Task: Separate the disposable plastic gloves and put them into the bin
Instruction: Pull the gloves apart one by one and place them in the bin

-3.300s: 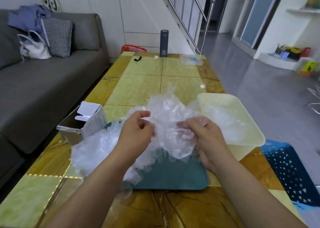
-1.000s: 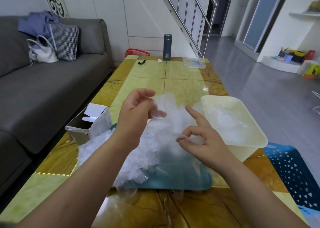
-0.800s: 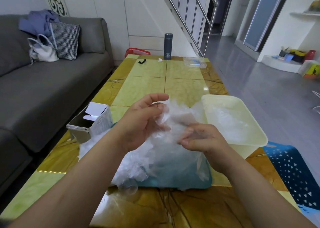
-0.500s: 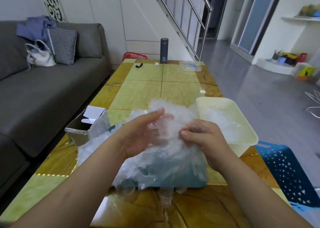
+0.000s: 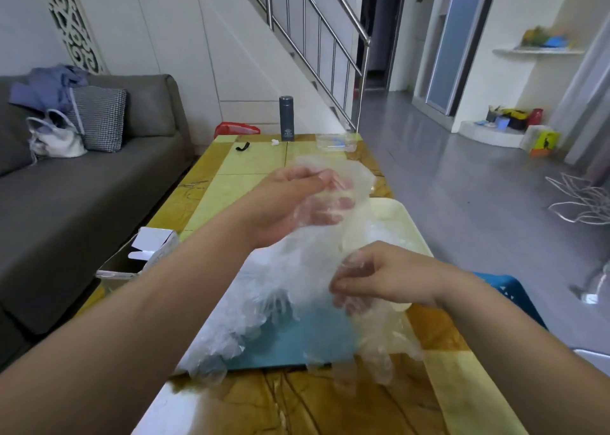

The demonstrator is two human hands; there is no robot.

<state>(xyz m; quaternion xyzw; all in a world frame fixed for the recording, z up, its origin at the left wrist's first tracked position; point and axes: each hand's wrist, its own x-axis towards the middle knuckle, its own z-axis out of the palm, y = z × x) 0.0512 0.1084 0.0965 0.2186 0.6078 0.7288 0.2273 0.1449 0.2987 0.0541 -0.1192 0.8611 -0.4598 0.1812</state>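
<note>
A heap of clear disposable plastic gloves (image 5: pixel 264 306) lies on a teal mat (image 5: pixel 307 345) on the yellow table. My left hand (image 5: pixel 290 203) is raised above the heap and pinches one end of a clear glove (image 5: pixel 350 177). My right hand (image 5: pixel 386 276) is lower and nearer, pinching thin glove film whose fingers (image 5: pixel 373 365) hang down over the mat's front edge. The film stretches between both hands. The cream plastic bin (image 5: pixel 392 210) stands just behind my right hand, with loose gloves inside.
An open cardboard box (image 5: pixel 138 259) sits at the table's left edge. A dark flask (image 5: pixel 286 118) and a clear lidded container (image 5: pixel 335 141) stand at the far end. A grey sofa (image 5: pixel 76 197) runs along the left. A blue perforated stool (image 5: pixel 508 299) is at the right.
My left hand has risen and moved away from the heap while my right hand dropped, pulling the glove film apart between them. The camera has tilted.
</note>
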